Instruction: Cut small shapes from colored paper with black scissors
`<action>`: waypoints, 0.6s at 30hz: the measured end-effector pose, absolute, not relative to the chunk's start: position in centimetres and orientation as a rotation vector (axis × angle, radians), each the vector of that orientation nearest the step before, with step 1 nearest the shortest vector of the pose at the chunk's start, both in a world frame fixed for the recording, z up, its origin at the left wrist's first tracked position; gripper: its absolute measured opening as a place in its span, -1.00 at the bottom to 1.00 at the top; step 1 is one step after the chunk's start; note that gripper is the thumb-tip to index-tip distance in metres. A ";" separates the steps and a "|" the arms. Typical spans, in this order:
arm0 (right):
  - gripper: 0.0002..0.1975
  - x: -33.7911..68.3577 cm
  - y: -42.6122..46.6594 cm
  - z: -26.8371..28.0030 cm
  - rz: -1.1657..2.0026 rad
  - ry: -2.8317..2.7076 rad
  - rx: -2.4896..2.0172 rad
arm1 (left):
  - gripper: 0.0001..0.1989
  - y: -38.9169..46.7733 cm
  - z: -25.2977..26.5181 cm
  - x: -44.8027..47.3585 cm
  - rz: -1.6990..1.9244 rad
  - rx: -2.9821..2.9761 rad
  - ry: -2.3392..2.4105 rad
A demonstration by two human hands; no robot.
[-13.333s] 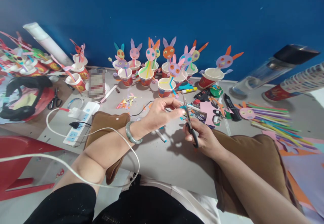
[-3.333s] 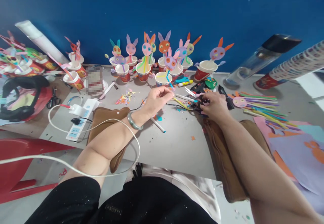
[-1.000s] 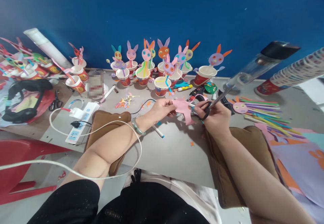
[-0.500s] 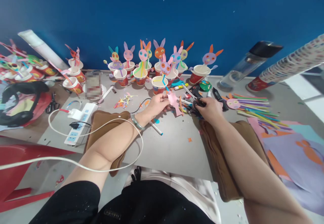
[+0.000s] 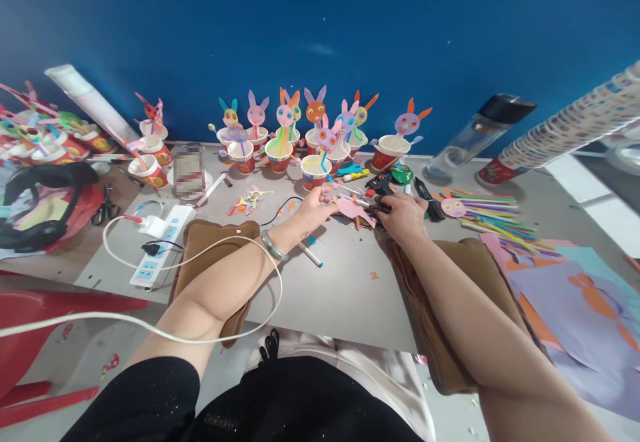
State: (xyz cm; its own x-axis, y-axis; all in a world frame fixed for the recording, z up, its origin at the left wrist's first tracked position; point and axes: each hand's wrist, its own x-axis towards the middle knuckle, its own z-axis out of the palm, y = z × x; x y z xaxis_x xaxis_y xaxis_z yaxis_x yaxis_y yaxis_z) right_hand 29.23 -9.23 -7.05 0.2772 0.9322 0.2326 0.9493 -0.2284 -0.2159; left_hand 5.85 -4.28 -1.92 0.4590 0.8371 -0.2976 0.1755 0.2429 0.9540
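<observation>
My left hand (image 5: pixel 316 211) reaches in from the left with its fingertips closed at the edge of a pink piece of paper (image 5: pixel 354 209). A grey bangle is on that wrist. On the other side of the paper, my right hand (image 5: pixel 406 218) is closed around the dark handles of scissors (image 5: pixel 371 204). Their blades point left toward the paper, partly lost among small scraps. Just beyond my left hand stands a paper cup (image 5: pixel 315 174) with a rabbit-faced paper figure (image 5: pixel 327 139) on a blue straw. A white marker (image 5: pixel 311 255) lies below my left wrist.
Several rabbit cups (image 5: pixel 279 155) line the blue wall. At right are a glass bottle (image 5: pixel 463 139), stacked cups (image 5: pixel 560 122), straws (image 5: pixel 493 212) and coloured paper (image 5: pixel 555 289). Brown cushions (image 5: pixel 467 262) lie under my forearms. A white cable crosses my left arm from a power strip (image 5: pixel 163 245).
The pink paper has tipped from upright to flatter and lower. My right hand has turned, its back now facing up more, and the scissors point left. The view has shifted slightly.
</observation>
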 end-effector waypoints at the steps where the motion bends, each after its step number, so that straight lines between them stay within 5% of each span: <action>1: -0.92 29.2 -9.2 -7.0 -0.067 -1.707 -2.234 | -0.50 -4.3 -1.9 5.8 0.592 1.267 1.022; 6: -0.88 28.7 -9.6 -6.1 0.077 -1.498 -2.143 | -0.68 -4.4 -1.5 5.8 0.616 1.252 0.958; 12: -0.71 25.9 -11.6 -3.7 0.722 -1.227 -1.640 | -0.73 -5.0 -0.9 5.9 0.592 1.366 0.844; 18: -0.69 23.5 -13.0 -2.5 0.843 -1.298 -1.550 | -0.86 -5.8 -2.2 6.1 0.535 1.620 0.684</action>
